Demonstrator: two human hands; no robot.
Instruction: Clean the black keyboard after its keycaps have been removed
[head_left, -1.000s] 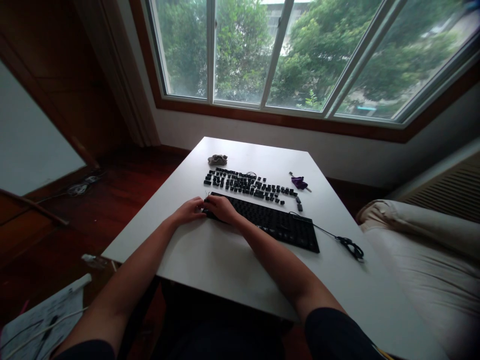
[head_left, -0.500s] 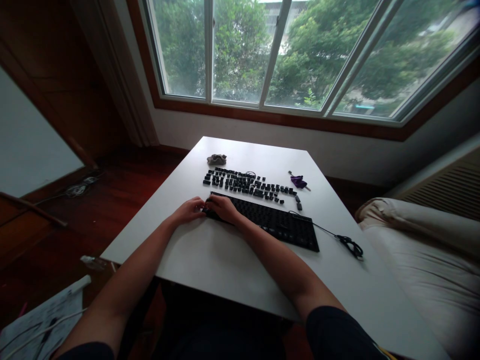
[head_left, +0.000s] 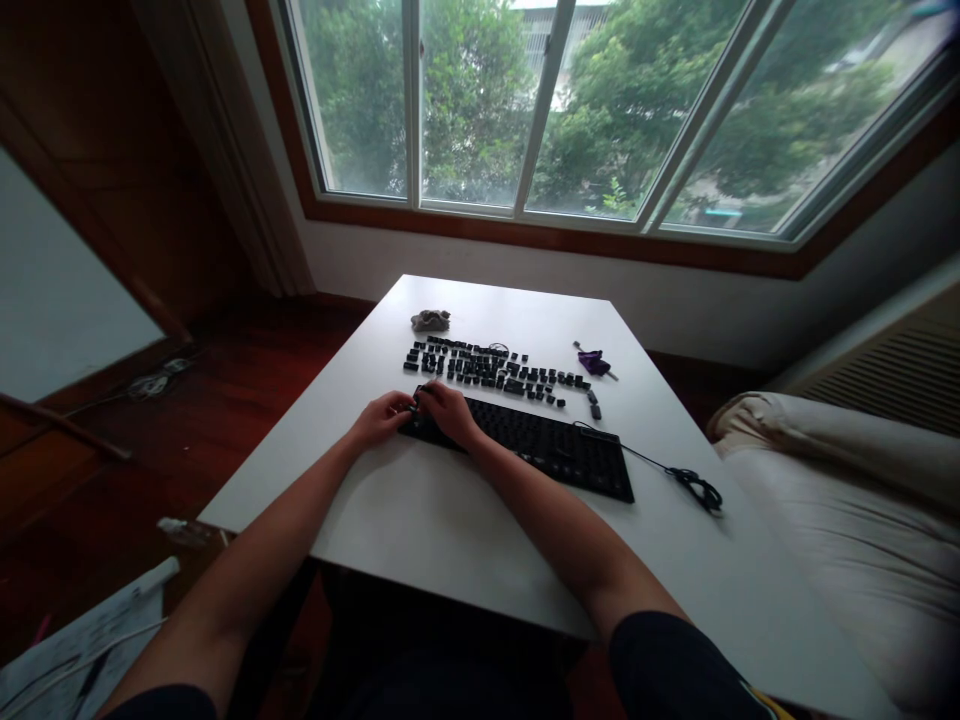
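keyboard [head_left: 545,438] has left hand [head_left: 380,418] and right hand [head_left: 448,413] at its left end.

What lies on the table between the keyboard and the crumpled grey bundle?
Loose black keys in uneven rows lie between the keyboard and the grey bundle; the head view shows this.

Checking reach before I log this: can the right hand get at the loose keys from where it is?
Probably yes: the right hand is over the keyboard, and the loose keys lie just past its far edge, with nothing tall between.
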